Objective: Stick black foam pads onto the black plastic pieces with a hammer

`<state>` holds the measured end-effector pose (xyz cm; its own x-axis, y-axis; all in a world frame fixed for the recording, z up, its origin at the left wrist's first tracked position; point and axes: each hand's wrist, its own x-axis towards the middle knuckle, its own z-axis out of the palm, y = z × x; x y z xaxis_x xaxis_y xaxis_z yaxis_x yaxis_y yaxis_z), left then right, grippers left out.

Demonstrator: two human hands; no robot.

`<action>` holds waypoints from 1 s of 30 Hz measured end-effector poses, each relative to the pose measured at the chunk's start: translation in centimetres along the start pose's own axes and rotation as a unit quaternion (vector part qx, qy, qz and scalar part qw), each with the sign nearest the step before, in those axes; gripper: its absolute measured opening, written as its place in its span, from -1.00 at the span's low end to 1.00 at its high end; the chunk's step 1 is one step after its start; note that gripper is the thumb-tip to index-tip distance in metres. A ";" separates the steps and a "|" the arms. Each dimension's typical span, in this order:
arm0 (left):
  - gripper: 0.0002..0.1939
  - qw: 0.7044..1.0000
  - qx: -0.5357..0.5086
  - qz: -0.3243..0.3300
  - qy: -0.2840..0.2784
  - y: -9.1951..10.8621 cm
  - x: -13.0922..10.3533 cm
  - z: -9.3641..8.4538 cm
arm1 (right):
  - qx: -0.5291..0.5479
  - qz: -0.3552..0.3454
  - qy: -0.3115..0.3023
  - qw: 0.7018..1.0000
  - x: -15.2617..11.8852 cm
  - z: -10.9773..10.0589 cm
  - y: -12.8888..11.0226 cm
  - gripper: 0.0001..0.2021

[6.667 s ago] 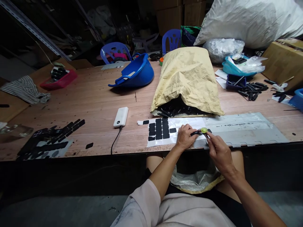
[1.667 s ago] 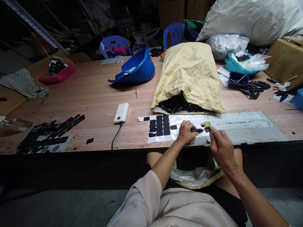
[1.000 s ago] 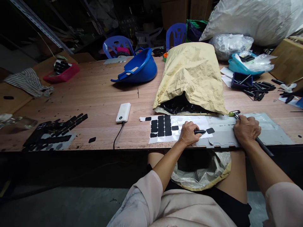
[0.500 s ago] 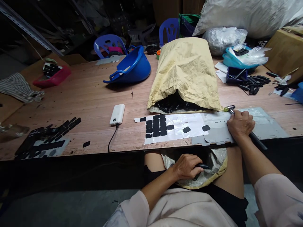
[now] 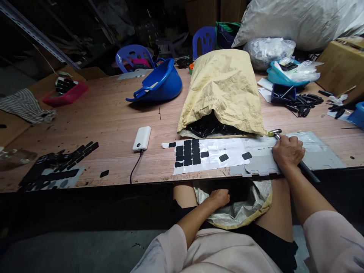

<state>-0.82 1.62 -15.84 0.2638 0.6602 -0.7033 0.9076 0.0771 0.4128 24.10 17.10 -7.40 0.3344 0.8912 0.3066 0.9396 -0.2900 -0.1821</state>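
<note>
My right hand [image 5: 288, 152] is wrapped round the handle of a hammer [image 5: 309, 172]. The hammer lies over a grey flat board [image 5: 261, 161] at the table's front edge, its head near the bag's corner. Down at my lap, my left hand [image 5: 221, 197] reaches into the mouth of an open paper sack [image 5: 241, 220] with a silvery lining. Its fingers point down into the dark and are mostly hidden, so I cannot make out what they hold. A white backing sheet [image 5: 213, 159] with rows of black rounded stickers [image 5: 187, 152] lies between the hands and the large bag.
A big yellowish paper bag [image 5: 224, 83] full of black pieces lies on the table. Left of it are a white power bank [image 5: 141, 138] with a cable and a tilted blue basin [image 5: 162, 83]. Black pen-like parts [image 5: 304, 104] and a turquoise basket [image 5: 290, 77] are at right.
My left hand has moved back and down into the lap sack; the black pen-like piece it held is out of sight. My right hand stays on the hammer. The view shifted slightly.
</note>
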 end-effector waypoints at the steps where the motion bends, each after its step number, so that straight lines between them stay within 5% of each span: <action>1: -0.60 0.999 0.003 0.041 -0.001 0.0 -0.6 -0.4 | 0.003 0.000 0.000 1.000 0.0 0.0 0.0 -0.56; 5: -0.77 0.939 -0.091 0.332 -0.003 0.0 -2.9 -5.0 | 0.017 -0.009 0.000 1.000 -0.2 -0.1 0.1 -0.55; 7: -0.76 0.903 -0.195 0.374 0.088 -0.4 -3.1 -9.0 | 0.018 -0.013 0.004 1.000 -0.2 0.0 0.2 -0.53; 11: -0.71 0.817 -0.249 0.144 0.500 -2.1 -0.9 -17.4 | 0.009 -0.017 0.012 1.000 -0.2 0.3 0.3 -0.52; 13: -0.68 0.766 -0.230 -0.009 0.600 -3.0 0.8 -20.4 | 0.001 -0.015 0.011 1.000 -0.2 0.3 0.3 -0.53; 16: -0.56 0.755 -0.204 -0.121 0.611 -3.7 2.7 -22.6 | -0.002 -0.021 0.010 1.000 -0.1 0.4 0.4 -0.53; 26: -0.42 0.802 -0.203 -0.185 0.530 -1.8 5.4 -26.8 | -0.026 -0.024 0.005 0.999 -0.1 0.7 0.4 -0.56; 30: -0.41 0.806 -0.190 -0.159 0.538 -0.5 6.1 -26.0 | -0.018 -0.010 -0.005 1.000 -0.1 0.4 0.2 -0.57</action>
<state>-8.16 25.01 -5.34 -0.5840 0.8116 0.0168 0.6543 0.4584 0.6015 24.20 17.06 -7.85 0.3149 0.9002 0.3008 0.9482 -0.2842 -0.1421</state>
